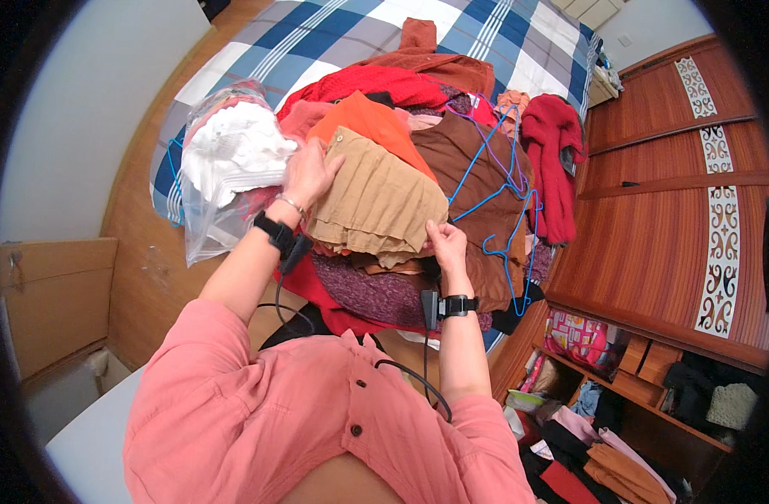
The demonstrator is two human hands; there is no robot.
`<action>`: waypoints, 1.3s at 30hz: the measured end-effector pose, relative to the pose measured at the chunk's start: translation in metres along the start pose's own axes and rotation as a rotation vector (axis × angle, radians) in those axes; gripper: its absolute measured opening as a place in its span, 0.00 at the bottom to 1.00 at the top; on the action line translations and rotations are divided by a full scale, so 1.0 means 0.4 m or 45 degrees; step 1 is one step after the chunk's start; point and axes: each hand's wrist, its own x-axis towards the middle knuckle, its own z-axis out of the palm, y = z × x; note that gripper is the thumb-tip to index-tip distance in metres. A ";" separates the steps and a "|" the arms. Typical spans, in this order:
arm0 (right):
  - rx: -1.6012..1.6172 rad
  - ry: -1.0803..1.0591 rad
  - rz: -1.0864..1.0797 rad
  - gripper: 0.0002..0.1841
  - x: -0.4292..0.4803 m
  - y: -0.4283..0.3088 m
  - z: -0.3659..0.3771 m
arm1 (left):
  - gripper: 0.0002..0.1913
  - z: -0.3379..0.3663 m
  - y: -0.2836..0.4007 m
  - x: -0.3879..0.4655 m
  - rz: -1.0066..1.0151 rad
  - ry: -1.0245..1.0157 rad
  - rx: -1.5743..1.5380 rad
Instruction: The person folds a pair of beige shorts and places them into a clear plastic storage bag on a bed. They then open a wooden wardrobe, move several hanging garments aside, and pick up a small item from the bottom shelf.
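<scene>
A folded tan cloth garment with pleat-like creases and a small button lies before me. My left hand grips its upper left edge, thumb along the side, fingers partly hidden. The lower right corner is pinched between the thumb and fingers of my right hand. Under the tan garment, a bright orange garment shows at the top and right. Just left of my left hand stands a clear plastic bag with a white garment in it.
Heaped clothes cover the near side of a checked bed, among them a brown vest and a dark red garment. Blue hangers lie right. Beyond is a wooden wardrobe with an open, clothes-filled lower compartment.
</scene>
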 end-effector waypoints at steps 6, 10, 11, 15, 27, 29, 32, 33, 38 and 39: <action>-0.246 0.126 -0.055 0.15 -0.001 0.053 -0.014 | 0.13 0.013 -0.037 -0.010 0.075 -0.065 0.141; -0.673 0.491 -0.212 0.19 -0.012 -0.032 -0.007 | 0.20 0.005 -0.029 -0.005 0.044 -0.087 0.128; -0.742 0.504 -0.261 0.27 -0.013 -0.070 -0.007 | 0.23 -0.002 -0.017 -0.004 0.277 0.068 0.144; -0.930 0.281 -0.800 0.35 0.014 -0.194 0.050 | 0.36 -0.008 0.062 -0.001 0.864 0.004 0.327; -1.475 -0.294 -0.264 0.20 0.021 -0.278 0.063 | 0.09 -0.060 0.112 0.061 0.616 -0.765 0.568; -1.367 -0.368 -0.283 0.16 -0.020 -0.294 0.038 | 0.05 -0.108 0.114 0.045 0.666 -0.797 0.499; -1.248 -0.529 -0.229 0.14 -0.066 -0.359 -0.004 | 0.06 -0.200 0.134 0.029 0.769 -0.851 0.365; -1.156 -0.480 -0.252 0.14 -0.080 -0.389 -0.016 | 0.06 -0.236 0.146 0.032 0.845 -0.753 0.304; -1.216 0.127 -1.049 0.15 -0.129 -0.557 -0.054 | 0.10 -0.392 0.220 0.083 1.126 -0.076 0.080; -1.170 0.254 -1.168 0.15 -0.134 -0.570 -0.049 | 0.11 -0.403 0.223 0.088 1.134 0.042 0.131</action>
